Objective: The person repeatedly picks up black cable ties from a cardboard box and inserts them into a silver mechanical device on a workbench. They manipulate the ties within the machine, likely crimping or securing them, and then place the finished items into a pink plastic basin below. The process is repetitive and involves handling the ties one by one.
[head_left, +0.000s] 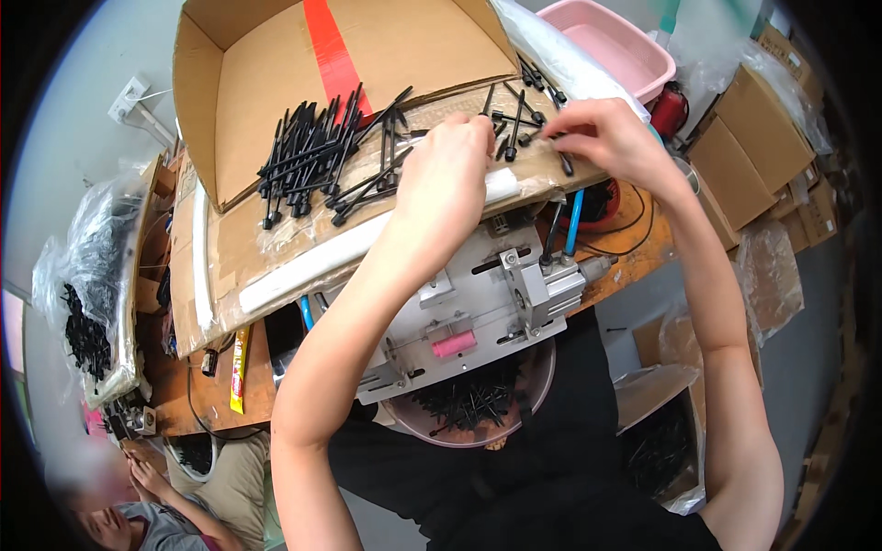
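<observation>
Slim black plastic rods with thicker heads lie on the cardboard-covered board (266, 253) in front of me. A large pile of black rods (308, 156) is at its left, with a looser group (517, 119) between and beyond my hands. My left hand (446, 174) is closed over the board, and a dark rod shows at its fingertips; whether they grip it is hidden. My right hand (606, 138) is curved with thumb and fingers apart, close above a black rod (566, 165) at the board's right side.
An open cardboard box (257, 60) stands behind the pile. Below the board is a metal fixture (542, 289) with a pink roller (454, 343). A bowl of black parts (542, 386) sits beneath it. A pink basin (657, 64) is behind right. Another person (165, 514) sits lower left.
</observation>
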Demonstrator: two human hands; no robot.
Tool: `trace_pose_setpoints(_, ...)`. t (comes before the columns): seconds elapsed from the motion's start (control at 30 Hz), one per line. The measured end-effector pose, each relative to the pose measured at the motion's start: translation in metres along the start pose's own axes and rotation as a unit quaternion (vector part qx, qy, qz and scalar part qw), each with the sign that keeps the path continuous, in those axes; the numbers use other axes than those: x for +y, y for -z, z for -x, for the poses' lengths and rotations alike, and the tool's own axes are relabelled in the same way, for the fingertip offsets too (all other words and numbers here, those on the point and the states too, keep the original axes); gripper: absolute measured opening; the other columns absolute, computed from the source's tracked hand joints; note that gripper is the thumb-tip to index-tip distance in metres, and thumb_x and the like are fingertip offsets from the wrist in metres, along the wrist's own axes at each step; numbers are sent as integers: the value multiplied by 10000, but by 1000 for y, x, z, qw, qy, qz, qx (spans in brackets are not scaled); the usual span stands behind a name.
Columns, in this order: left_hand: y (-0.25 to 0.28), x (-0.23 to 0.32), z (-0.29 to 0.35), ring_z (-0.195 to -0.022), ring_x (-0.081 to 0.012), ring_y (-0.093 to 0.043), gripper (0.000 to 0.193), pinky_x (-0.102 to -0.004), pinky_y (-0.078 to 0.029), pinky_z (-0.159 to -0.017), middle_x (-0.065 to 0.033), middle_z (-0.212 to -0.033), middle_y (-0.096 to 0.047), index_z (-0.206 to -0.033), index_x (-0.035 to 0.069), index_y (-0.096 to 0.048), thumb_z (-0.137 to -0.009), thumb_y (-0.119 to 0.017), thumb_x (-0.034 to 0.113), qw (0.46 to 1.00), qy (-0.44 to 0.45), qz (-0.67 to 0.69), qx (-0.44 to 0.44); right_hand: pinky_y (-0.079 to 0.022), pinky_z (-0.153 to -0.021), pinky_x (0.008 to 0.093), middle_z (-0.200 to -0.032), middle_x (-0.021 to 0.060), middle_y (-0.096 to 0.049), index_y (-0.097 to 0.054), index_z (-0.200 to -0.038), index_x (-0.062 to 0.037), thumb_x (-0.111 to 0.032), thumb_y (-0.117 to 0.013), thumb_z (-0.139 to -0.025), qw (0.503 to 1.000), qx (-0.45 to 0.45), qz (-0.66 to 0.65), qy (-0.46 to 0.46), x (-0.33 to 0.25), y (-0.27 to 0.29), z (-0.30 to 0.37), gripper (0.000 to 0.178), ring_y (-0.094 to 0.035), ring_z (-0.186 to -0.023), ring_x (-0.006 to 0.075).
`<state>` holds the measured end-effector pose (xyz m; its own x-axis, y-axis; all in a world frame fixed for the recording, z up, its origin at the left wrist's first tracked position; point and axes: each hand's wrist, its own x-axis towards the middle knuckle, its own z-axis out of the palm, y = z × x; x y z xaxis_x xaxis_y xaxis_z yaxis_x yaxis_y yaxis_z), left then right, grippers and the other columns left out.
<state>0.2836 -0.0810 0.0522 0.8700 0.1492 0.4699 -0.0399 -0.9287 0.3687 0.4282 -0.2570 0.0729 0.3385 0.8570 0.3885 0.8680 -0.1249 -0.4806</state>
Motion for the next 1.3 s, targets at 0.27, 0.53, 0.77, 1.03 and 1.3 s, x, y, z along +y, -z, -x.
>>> trace_pose_setpoints(0.27, 55, 2, 50, -788, -289, -638, 104, -346, -496, -727, -151, -873, -629, -956, 0, -608, -855, -606, -26, 998, 35, -40, 39, -510, -770, 263, -911, 70, -699, -680, -1064, 30, -47, -647, -885, 986, 142, -87, 18, -4, -11, -39, 198, -644, -831, 127)
trace_pose_setpoints(0.53, 60, 10, 108, -727, -201, -583, 414, -314, -487, -691, -88, -903, -631, -1138, 43, -654, -756, -658, -116, 991, 10, -26, 132, -500, -807, 242, -945, 27, -675, -677, -1051, 22, -52, -641, -910, 943, 103, -317, -6, -48, -29, -7, 163, -615, -891, 76)
trace_pose_setpoints(0.77, 44, 44, 175, -778, -196, -518, 627, -313, -445, -714, -49, -924, -606, -1272, -22, -609, -663, -756, -32, 989, -34, -30, 138, -468, -715, 238, -875, 38, -638, -650, -973, 23, -3, -650, -875, 950, 0, -308, 41, -100, -56, 20, 102, -570, -795, 90)
trace_pose_setpoints(1.03, 39, 46, 192, -790, -148, -511, 537, -276, -413, -674, -4, -983, -612, -1209, 28, -662, -682, -766, 29, 982, -61, -80, 159, -386, -606, 248, -797, 44, -573, -629, -860, 16, 84, -643, -788, 966, 8, -236, 108, -122, -61, 26, 100, -496, -714, 126)
trace_pose_setpoints(1.3, 42, 48, 200, -775, -139, -498, 469, -278, -407, -671, 1, -977, -602, -1193, 41, -672, -730, -748, 53, 982, -57, -103, 150, -406, -600, 284, -755, 68, -596, -633, -829, 13, 91, -673, -714, 967, 18, -163, 193, -122, -62, 22, 145, -523, -688, 184)
